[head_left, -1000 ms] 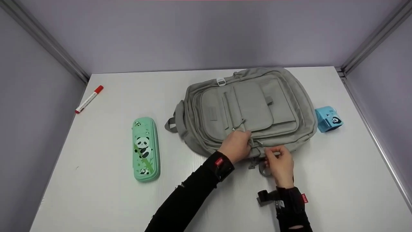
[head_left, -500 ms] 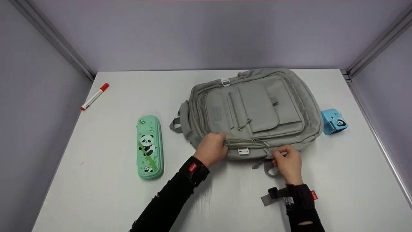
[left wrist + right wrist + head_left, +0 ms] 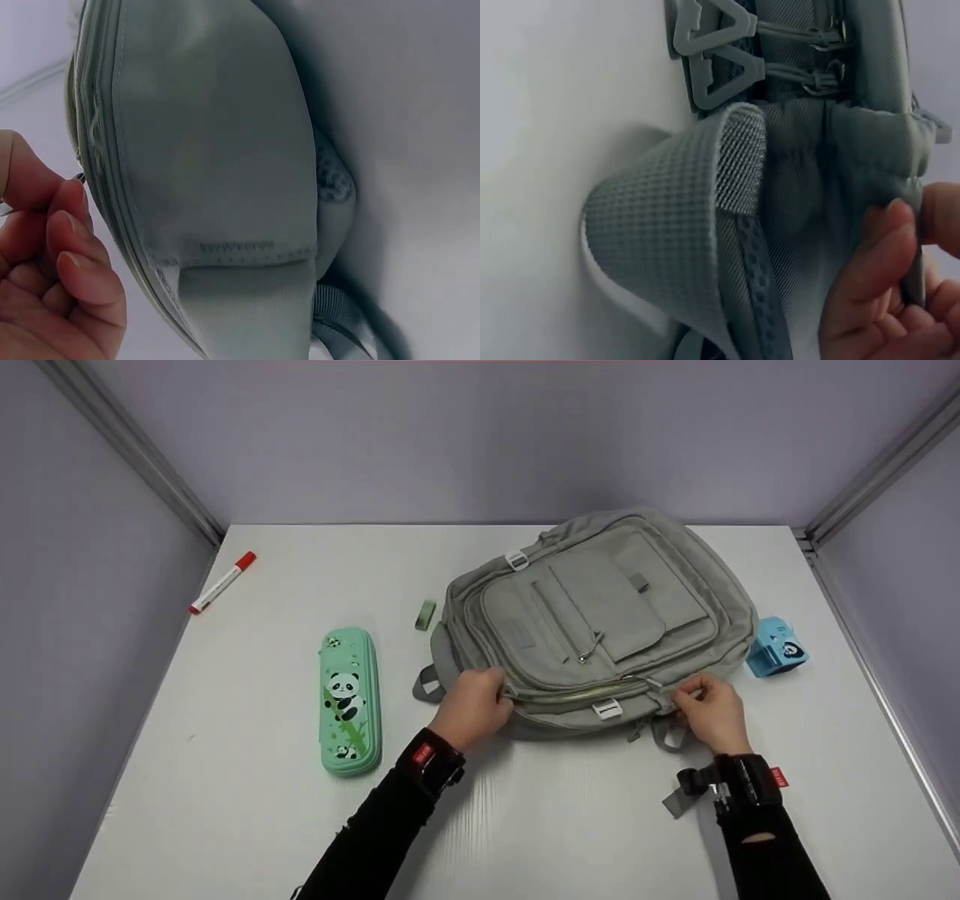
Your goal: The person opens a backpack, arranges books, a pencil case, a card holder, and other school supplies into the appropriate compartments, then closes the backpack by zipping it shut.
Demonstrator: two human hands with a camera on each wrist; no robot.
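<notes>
On the white table (image 3: 225,780), the left hand (image 3: 474,709) grips the grey backpack (image 3: 600,615) edge while the right hand (image 3: 712,712) pinches its zipper pull, so unzipping looks under way; next, a steady pull rightward along the track.

No lettering can be read: the red tags on both wrist straps (image 3: 424,753) and the backpack's white tab (image 3: 606,709) are too small.

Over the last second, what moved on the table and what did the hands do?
The two hands drew apart along the near edge of the backpack: the left hand slid left, the right hand right, both still gripping it. The zip between them opened wider. The backpack turned a little, uncovering a small green eraser. The pencil case, marker and blue sharpener stayed put.
</notes>
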